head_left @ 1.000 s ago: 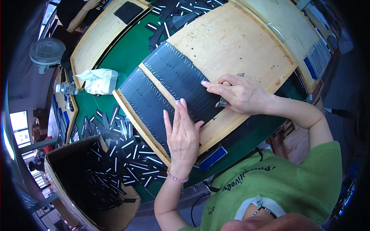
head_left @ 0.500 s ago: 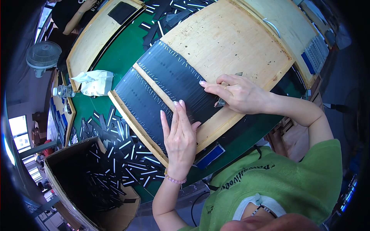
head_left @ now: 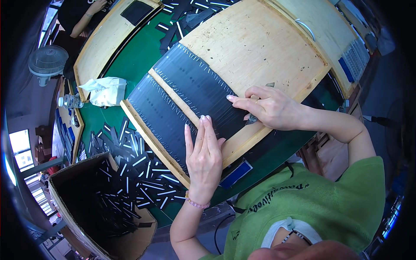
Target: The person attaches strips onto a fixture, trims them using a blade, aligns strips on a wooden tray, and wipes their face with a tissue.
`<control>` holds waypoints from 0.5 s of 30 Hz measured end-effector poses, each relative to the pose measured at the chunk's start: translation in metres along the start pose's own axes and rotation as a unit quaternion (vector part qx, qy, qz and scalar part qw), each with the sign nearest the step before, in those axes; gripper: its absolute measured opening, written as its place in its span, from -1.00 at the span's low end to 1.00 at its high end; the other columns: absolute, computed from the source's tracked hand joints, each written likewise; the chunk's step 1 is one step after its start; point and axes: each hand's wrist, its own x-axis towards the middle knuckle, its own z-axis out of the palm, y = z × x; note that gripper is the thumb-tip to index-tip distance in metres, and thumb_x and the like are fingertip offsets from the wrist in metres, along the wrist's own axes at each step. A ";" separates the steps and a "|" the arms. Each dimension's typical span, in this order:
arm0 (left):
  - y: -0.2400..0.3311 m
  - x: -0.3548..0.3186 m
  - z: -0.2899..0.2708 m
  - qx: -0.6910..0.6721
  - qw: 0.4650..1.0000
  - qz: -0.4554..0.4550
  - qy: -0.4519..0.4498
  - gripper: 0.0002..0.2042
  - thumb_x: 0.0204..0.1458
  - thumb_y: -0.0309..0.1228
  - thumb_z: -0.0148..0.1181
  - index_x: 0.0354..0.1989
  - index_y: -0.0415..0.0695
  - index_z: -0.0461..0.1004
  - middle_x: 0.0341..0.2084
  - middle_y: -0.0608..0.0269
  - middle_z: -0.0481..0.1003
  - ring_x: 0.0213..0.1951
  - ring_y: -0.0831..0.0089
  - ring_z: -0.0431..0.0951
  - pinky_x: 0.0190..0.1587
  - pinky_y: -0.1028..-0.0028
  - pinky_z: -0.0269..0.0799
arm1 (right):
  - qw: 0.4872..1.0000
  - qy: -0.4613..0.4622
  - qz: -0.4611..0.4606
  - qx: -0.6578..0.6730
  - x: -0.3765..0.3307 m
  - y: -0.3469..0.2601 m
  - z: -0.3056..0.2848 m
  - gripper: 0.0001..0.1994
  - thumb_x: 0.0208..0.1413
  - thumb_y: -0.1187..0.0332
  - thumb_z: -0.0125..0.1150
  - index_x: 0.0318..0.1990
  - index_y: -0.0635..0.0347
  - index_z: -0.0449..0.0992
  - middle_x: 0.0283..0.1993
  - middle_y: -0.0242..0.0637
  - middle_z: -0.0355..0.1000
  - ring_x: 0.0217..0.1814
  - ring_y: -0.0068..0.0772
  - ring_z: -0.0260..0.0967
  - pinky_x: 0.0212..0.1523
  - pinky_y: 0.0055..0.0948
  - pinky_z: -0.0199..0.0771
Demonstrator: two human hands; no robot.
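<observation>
Black strips (head_left: 190, 93) lie packed side by side in two dark rows on a wooden board (head_left: 255, 41) on the green surface (head_left: 130, 65); they look thin, light and bendy, best pinched at an end. The left hand (head_left: 203, 156) presses flat and open on them, while the right hand (head_left: 268, 106) is curled around a small grey tool, fingertips on the strips. A cardboard box (head_left: 86, 236) at lower left holds a loose heap of the same strips.

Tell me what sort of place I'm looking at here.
Probably a small factory or assembly workshop: rows of thin black strips laid on a wooden work board, a brown cardboard box full of loose dark strips, and another person's arm at the neighbouring board.
</observation>
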 end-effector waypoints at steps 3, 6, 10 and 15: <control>0.002 -0.002 -0.002 -0.001 1.000 0.004 -0.006 -0.36 0.00 -0.50 0.23 0.23 -0.48 0.10 0.09 -0.08 0.40 0.14 0.20 0.42 0.29 0.05 0.09 | 0.999 -0.025 0.021 0.026 -0.001 -0.004 -0.003 -0.53 0.00 0.45 0.11 0.14 0.26 0.37 -0.32 -0.21 0.37 -0.16 -0.28 0.41 -0.23 -0.38 0.49; 0.003 -0.003 -0.002 -0.007 1.000 0.008 -0.005 -0.36 -0.01 -0.50 0.23 0.23 -0.48 0.11 0.08 -0.09 0.40 0.13 0.19 0.43 0.29 0.04 0.10 | 1.000 -0.005 0.007 0.006 -0.004 -0.003 -0.001 -0.48 -0.09 0.44 0.29 0.12 0.24 0.41 -0.27 -0.26 0.35 -0.27 -0.41 0.41 -0.29 -0.47 0.48; 0.003 -0.001 -0.003 -0.007 1.000 0.003 -0.001 -0.35 -0.02 -0.49 0.25 0.23 -0.49 0.10 0.06 -0.09 0.42 0.11 0.19 0.44 0.29 0.03 0.09 | 1.000 0.005 0.008 0.016 -0.003 -0.004 -0.001 -0.47 -0.10 0.45 0.30 0.12 0.24 0.40 -0.27 -0.26 0.35 -0.27 -0.41 0.41 -0.28 -0.46 0.48; 0.004 -0.003 -0.003 -0.006 1.000 0.003 -0.008 -0.33 -0.03 -0.48 0.25 0.23 -0.50 0.10 0.07 -0.09 0.41 0.11 0.19 0.44 0.29 0.03 0.09 | 1.000 -0.009 0.022 0.011 -0.004 -0.004 0.000 -0.45 -0.10 0.45 0.32 0.14 0.24 0.39 -0.26 -0.26 0.36 -0.27 -0.42 0.41 -0.27 -0.46 0.48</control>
